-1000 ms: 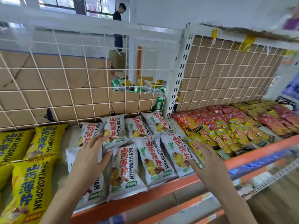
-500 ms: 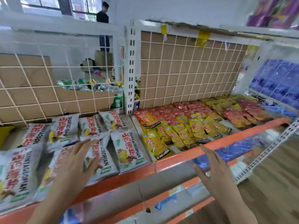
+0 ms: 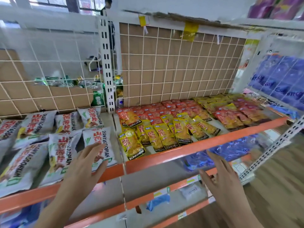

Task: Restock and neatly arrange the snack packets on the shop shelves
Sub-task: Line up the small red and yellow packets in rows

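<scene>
We see only two parts of the person: the left hand (image 3: 85,168) and the right hand (image 3: 220,176), each running into a forearm that leaves our view at the bottom edge. Both hands are bare, with long, slim fingers and narrow wrists. The left forearm (image 3: 65,203) and the right forearm (image 3: 238,211) are bare as well, uncovered all the way down, so any clothing worn lies outside our view. Blur softens the fingertips, and we cannot make out the nails clearly.
</scene>
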`<action>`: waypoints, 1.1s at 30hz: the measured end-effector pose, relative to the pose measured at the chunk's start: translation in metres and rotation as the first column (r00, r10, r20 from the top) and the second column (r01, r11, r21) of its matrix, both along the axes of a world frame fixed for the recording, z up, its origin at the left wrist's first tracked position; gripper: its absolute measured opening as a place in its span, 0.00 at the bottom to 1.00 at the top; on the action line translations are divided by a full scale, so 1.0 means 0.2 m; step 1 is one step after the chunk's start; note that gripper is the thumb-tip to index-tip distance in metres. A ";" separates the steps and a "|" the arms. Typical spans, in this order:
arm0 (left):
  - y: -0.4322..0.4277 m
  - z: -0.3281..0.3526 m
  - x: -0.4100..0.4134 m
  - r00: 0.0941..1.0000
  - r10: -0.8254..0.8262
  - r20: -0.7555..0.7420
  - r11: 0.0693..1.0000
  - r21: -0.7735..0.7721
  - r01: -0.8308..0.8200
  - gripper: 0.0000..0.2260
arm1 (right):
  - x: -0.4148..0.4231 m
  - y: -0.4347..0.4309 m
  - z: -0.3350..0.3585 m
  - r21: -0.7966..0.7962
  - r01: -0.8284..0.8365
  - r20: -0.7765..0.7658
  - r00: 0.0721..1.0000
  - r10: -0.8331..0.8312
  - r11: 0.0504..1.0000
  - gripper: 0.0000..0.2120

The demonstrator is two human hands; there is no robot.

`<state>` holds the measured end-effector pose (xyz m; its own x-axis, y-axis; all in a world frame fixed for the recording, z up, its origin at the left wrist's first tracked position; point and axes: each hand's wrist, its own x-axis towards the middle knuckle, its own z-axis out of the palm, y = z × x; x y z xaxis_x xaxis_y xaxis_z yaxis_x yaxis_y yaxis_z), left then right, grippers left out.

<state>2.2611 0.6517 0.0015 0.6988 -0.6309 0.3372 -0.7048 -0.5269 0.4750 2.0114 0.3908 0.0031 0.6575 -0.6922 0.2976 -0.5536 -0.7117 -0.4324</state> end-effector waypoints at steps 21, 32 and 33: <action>-0.47 0.00 0.36 0.993 -0.041 -0.111 0.997 0.065 0.049 0.19 | 0.70 -0.27 0.06 0.061 -0.177 -0.117 0.976 0.183 0.982 0.29; -0.56 -0.04 0.34 0.995 0.030 -0.095 0.967 0.253 -0.005 0.22 | 1.03 -0.33 0.01 0.103 -0.452 -0.290 0.838 0.461 0.886 0.39; -0.58 -0.04 0.33 0.994 0.030 -0.106 0.950 0.312 0.004 0.24 | 1.05 -0.34 0.01 0.111 -0.480 -0.312 0.815 0.489 0.870 0.37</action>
<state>2.3281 0.5367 -0.0065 0.7289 -0.6829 0.0477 -0.6506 -0.6694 0.3588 2.2215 0.3232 0.0054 0.9646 -0.2636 -0.0010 -0.2506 -0.9158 -0.3140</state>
